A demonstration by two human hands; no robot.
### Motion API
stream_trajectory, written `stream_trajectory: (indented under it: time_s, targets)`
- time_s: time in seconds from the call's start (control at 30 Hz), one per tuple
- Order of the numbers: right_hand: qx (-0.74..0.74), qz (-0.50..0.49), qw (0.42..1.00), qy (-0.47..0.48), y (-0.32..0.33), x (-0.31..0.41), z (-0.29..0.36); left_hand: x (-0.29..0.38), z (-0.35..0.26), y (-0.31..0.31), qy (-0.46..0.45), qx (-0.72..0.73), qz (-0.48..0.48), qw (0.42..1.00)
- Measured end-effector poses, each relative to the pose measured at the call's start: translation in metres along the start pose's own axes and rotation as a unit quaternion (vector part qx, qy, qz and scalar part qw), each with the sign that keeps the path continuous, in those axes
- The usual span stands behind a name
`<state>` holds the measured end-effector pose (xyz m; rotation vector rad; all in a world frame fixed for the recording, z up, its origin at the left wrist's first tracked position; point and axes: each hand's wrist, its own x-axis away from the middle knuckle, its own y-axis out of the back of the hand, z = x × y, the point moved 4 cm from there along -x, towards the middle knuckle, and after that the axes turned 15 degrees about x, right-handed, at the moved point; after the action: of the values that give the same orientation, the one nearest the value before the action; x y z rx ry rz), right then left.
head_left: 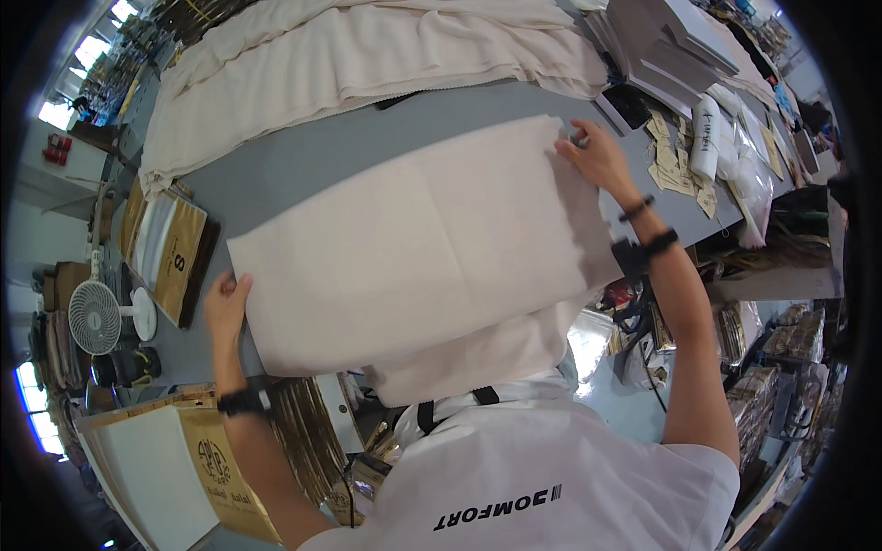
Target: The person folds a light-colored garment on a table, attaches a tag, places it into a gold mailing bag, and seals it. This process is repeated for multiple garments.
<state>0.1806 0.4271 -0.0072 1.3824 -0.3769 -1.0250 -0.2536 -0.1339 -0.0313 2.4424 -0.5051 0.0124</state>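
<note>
A folded piece of pale cream cloth [406,241] lies broad and mostly flat before me, with a faint crease down its middle. Part of the cloth hangs over the table's near edge towards my body. My left hand [226,306] is at its left edge, fingers curled and thumb at the border; whether it pinches the fabric is unclear. By the far right corner is my right hand [598,157], thumb and forefinger apart, the thumb close to the cloth's edge. Beyond lies a long, rumpled heap of similar cream fabric [331,62] on the grey table [289,175].
Gold printed packages [180,258] stack at the left, near a white fan [96,317]. At right lie paper tags [665,155], a white roll [704,141], clear plastic bags [754,172] and white cardboard pieces [654,52]. An open gold-and-white box [155,475] stands low at left.
</note>
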Motion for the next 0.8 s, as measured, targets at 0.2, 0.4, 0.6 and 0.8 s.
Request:
stream_trajectory:
  time_s: [0.2,0.4,0.6,0.8]
  targets:
    - [0.043,0.148,0.988,-0.009,-0.064,-0.063,0.014,-0.063,-0.046,-0.045,-0.155,-0.138,0.0,0.978]
    - [-0.144,-0.066,0.977,-0.141,-0.037,-0.134,0.024,-0.133,-0.115,-0.031,-0.2,0.0,-0.197,0.96]
    - [-0.42,-0.129,0.897,0.055,0.055,-0.064,0.003,-0.04,-0.113,0.05,-0.319,0.319,-0.145,0.88]
    - [-0.212,0.158,0.955,0.137,0.061,0.101,-0.033,0.107,-0.004,0.043,-0.21,0.146,0.069,0.964]
